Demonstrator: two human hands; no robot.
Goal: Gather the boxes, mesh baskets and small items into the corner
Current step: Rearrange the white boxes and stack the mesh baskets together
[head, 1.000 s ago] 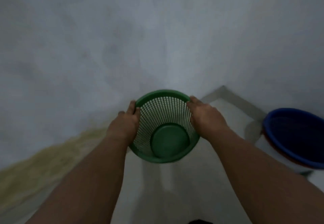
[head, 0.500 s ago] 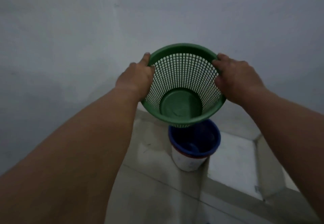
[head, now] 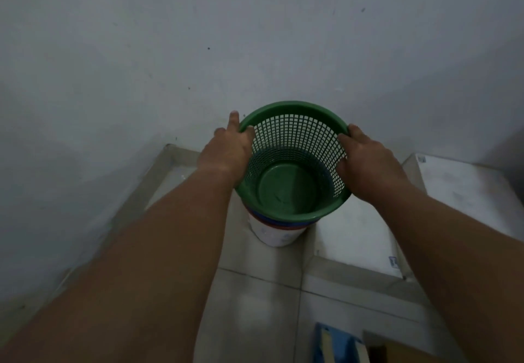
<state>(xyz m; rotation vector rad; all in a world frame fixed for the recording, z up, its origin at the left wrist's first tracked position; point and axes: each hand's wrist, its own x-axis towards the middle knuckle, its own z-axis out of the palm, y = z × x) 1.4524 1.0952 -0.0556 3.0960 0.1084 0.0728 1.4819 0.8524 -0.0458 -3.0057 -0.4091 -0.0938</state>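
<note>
In the corner where the two grey walls (head: pixel 170 50) meet, I hold a green mesh basket (head: pixel 292 189) by its rim, one hand on each side. My left hand (head: pixel 226 152) grasps the left edge, thumb hooked over the rim and forefinger stretched up along the outside. My right hand (head: pixel 368 164) clasps the right edge, thumb inside against the mesh and the other fingers wrapped outside. The basket is upright, its base lowered into the blue basket (head: pixel 263 217), which tops a white bucket (head: pixel 279 235) on the tiled floor (head: pixel 255 291); I cannot tell whether it is fully seated. A white box (head: pixel 360 237) lies just beside the bucket on my right. Near my feet are a blue box (head: pixel 337 345) and a cardboard box (head: pixel 397 354).
</note>
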